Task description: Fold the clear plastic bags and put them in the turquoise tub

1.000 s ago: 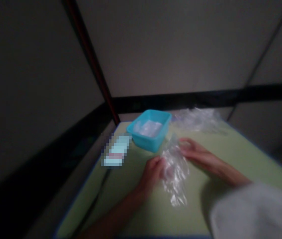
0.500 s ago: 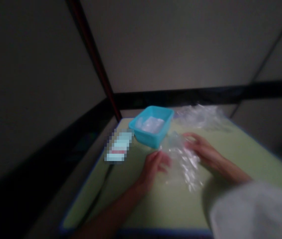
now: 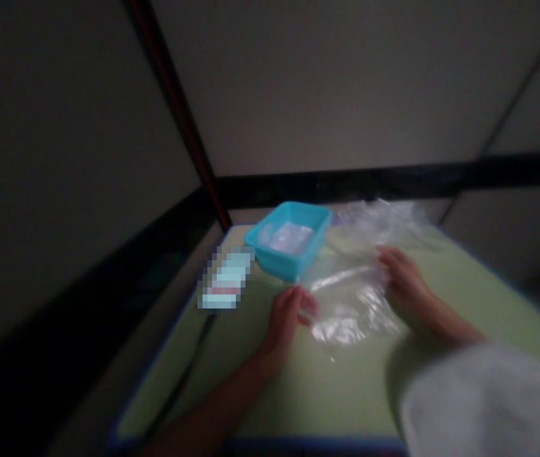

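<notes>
A clear plastic bag is stretched between my two hands above the yellow-green table top. My left hand pinches its left edge, just in front of a turquoise basket. At the bag's right side, my right hand grips the upper corner with its fingers closed. Inside the basket lies pale, clear plastic, perhaps folded bags; the blur hides its detail.
Behind my right hand lies a loose heap of clear plastic at the table's far edge. A blurred-out phone-like screen with a dark cord sits left of the basket. Walls stand behind and to the left.
My right hand has moved to the right, away from my left hand. The bag, crumpled and hanging before, is now spread wider between them.
</notes>
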Action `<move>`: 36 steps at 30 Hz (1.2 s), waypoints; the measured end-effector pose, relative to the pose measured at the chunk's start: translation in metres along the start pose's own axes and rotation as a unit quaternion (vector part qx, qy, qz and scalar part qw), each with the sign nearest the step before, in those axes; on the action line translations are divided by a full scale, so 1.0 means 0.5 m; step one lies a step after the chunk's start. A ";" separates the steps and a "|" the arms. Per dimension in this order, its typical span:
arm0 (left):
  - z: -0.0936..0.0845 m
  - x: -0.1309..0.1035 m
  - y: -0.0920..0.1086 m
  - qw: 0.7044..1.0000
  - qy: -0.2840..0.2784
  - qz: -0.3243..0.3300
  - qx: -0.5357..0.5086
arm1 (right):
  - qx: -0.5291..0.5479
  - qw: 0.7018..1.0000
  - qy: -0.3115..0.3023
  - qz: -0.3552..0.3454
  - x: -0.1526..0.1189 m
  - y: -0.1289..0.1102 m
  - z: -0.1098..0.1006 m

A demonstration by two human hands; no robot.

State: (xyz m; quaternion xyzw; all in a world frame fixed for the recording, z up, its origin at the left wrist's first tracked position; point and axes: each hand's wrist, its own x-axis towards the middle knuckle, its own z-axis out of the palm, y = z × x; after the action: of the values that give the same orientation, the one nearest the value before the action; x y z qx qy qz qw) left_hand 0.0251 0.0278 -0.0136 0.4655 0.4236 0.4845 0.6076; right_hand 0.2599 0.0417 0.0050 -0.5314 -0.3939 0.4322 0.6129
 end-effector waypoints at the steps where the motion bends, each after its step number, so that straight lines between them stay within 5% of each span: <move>1: 0.001 0.000 0.001 1.000 0.002 -0.006 0.006 | 0.004 1.000 -0.003 0.015 0.000 -0.004 0.000; 4: 0.008 -0.002 0.008 0.999 0.002 -0.009 0.040 | -0.004 0.998 -0.034 0.049 -0.010 -0.016 0.007; 10: 0.014 -0.010 0.011 0.996 0.037 0.009 0.085 | -0.103 0.968 -0.226 0.042 -0.024 -0.036 0.005; 12: 0.010 -0.011 0.008 0.994 0.028 0.023 0.105 | -0.121 0.961 -0.248 0.034 -0.017 -0.042 -0.011; 19: -0.006 -0.004 0.002 0.986 0.014 0.037 0.161 | -0.186 0.970 -0.143 -0.067 0.031 -0.051 -0.089; 23: -0.012 -0.002 0.003 0.983 0.009 0.022 0.183 | -0.212 0.972 -0.082 -0.059 0.035 -0.048 -0.100; 27: -0.009 -0.004 0.000 0.980 -0.008 0.017 0.199 | -0.249 0.958 -0.139 -0.024 0.011 -0.031 -0.060; 31: -0.007 -0.005 0.001 0.976 -0.023 0.028 0.216 | -0.286 0.930 -0.217 -0.076 -0.005 -0.003 -0.019; 36: -0.011 0.012 0.011 0.973 -0.036 0.042 0.224 | -0.345 0.910 -0.186 -0.136 -0.006 -0.001 -0.014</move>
State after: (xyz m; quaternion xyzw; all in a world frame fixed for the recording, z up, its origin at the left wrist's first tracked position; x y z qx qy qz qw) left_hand 0.0196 0.0351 -0.0099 0.6245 0.4793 0.3851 0.4816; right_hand 0.2654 0.0365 0.0047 -0.5607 -0.6942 0.2726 0.3598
